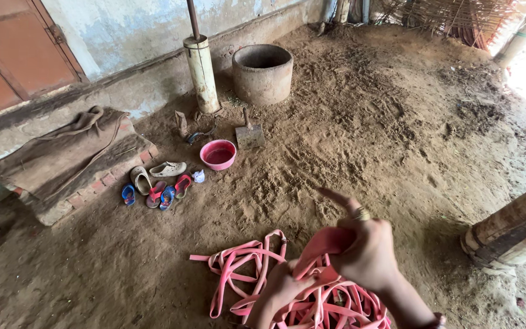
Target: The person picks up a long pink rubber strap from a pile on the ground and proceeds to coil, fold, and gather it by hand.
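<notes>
A tangle of flat pink strap (248,268) lies on the sandy floor at the bottom centre. My right hand (366,250) is raised above it, fingers closed on a loop of the strap, with the forefinger sticking out to the upper left and a ring on one finger. Lower down, my left hand (278,292) grips the same strap where it rises out of the pile.
A pink bowl (218,154) and a small trowel (249,135) lie beyond. Several sandals (153,183) sit by a brick step with a brown cloth (62,155). A round clay pot (262,73), an upright pipe (201,73) and a bamboo post (515,228) stand around.
</notes>
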